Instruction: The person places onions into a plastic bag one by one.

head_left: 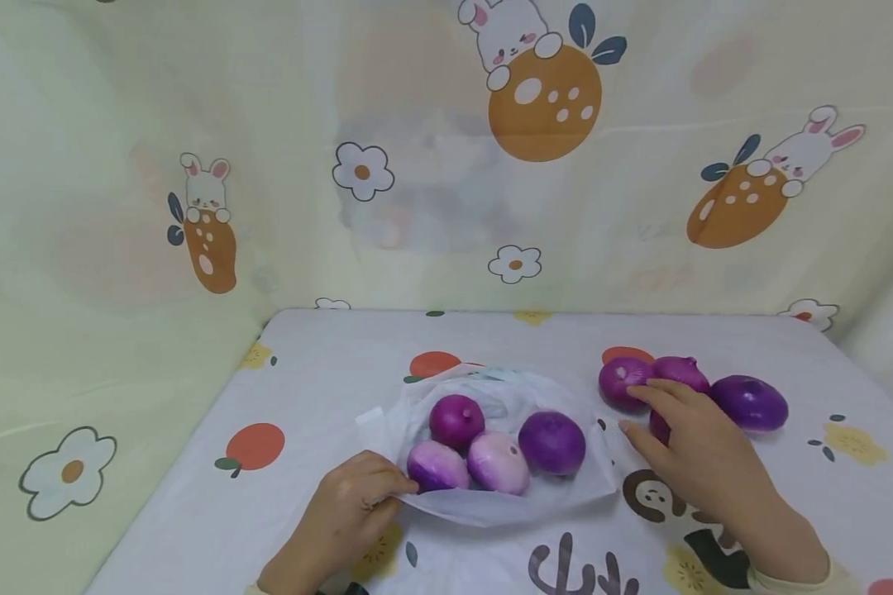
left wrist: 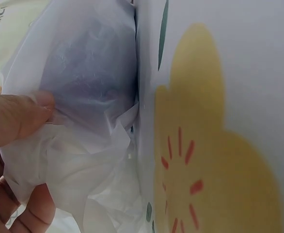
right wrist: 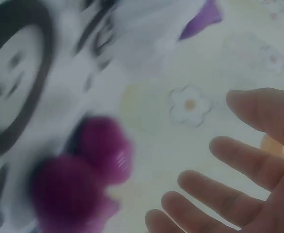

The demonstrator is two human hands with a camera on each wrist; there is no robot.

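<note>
My left hand (head_left: 353, 504) pinches the near left edge of a thin white plastic bag (head_left: 484, 510) lying with its mouth spread. Inside the bag sit several red onions: a dark purple one (head_left: 552, 444) at the right, a magenta one (head_left: 457, 421) at the back, and paler ones such as this onion (head_left: 498, 463) in front. Over a second group of onions, my right hand (head_left: 707, 454) hovers with fingers extended, its palm holding nothing in the right wrist view. That group includes a magenta onion (head_left: 625, 383) by the fingertips and a wide purple onion (head_left: 749, 403); another is partly hidden under the hand.
A white tablecloth (head_left: 312, 355) printed with fruit, flowers and a cartoon figure covers the table. Behind it and on the left hangs a pale yellow curtain (head_left: 424, 74) with rabbit prints. The table's left edge runs diagonally toward the front.
</note>
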